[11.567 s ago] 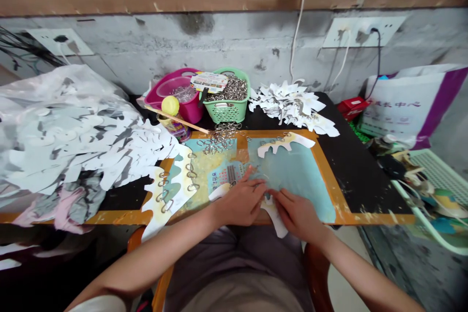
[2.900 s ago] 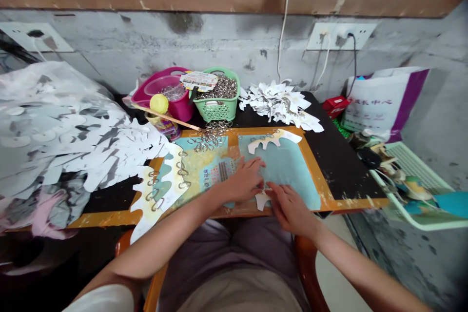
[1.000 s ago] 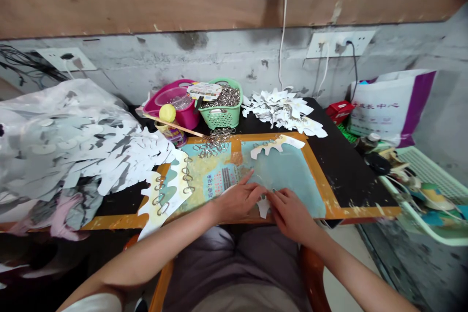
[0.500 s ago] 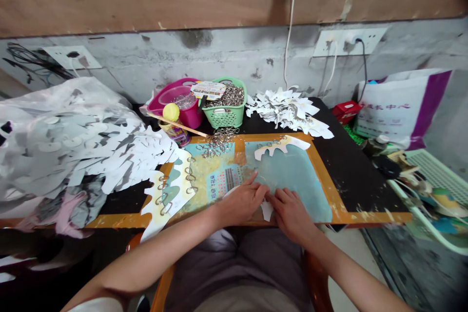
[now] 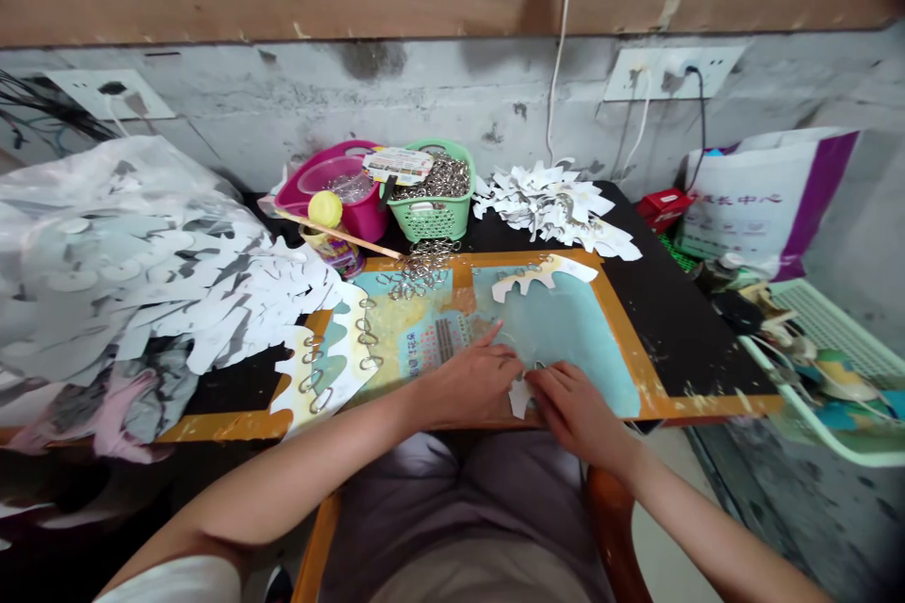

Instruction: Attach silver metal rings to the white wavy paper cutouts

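Green plastic basket (image 5: 431,219): filled with metal split rings, a printed card standing at its rear rim. Magenta plastic tub (image 5: 368,219), just left of the basket: holds a clear plastic container (image 5: 329,177) with a few rings inside. Green lattice tray (image 5: 834,330), right of the bench: holds mixed small items, too jumbled to identify.

Black-topped bench (image 5: 679,339): carries a printed board with an orange taped border (image 5: 523,259). A loose heap of metal rings (image 5: 417,278) lies across the board's far edge.

A small white paper piece (image 5: 521,399) sits at the board's near edge, between the hands. Its long axis runs roughly upright in view, from the far side toward the seated person, its lower tip pointing at the near edge.

Left hand (image 5: 470,386): fingers extended and loosely apart, index finger pointing across the board, resting just beside the paper. Right hand (image 5: 576,400): fingers bunched narrowly at the paper's upper end; a firm grip cannot be confirmed.
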Action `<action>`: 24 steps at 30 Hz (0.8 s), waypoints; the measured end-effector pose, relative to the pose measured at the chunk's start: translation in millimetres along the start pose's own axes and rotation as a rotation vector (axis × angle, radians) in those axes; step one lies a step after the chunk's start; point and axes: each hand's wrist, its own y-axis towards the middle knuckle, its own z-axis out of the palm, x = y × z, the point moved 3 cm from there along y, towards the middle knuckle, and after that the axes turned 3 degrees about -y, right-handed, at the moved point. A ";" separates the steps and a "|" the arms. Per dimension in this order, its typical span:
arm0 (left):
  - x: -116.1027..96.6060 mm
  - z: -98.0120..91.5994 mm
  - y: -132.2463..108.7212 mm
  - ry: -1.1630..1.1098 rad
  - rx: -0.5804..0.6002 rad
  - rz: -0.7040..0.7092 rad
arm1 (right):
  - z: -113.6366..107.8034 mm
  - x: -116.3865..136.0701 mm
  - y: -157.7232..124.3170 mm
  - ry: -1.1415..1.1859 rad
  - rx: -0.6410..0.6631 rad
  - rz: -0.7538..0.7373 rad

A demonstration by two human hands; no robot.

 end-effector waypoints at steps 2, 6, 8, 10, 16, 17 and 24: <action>3.6 6.1 1.5 0.030 -0.016 0.032 | -0.7 -1.0 1.9 -0.002 0.006 0.001; 6.7 15.4 2.3 0.044 -0.026 0.118 | 1.2 -4.1 9.8 -0.057 0.023 0.007; 8.2 17.7 1.3 0.019 -0.044 0.094 | 2.9 -6.2 13.1 -0.101 0.030 0.000; 10.1 19.1 0.1 -0.028 -0.067 0.047 | 4.4 -8.1 15.1 -0.143 0.025 -0.020; 6.4 20.1 -4.6 0.002 -0.123 0.062 | 4.8 -6.6 13.0 -0.270 0.031 -0.110; 3.5 20.0 -6.1 0.037 -0.133 0.086 | 4.2 -5.3 11.8 -0.283 0.048 -0.126; -17.2 19.6 -23.0 0.075 -0.130 0.055 | -8.3 -11.9 8.5 -0.054 0.039 -0.089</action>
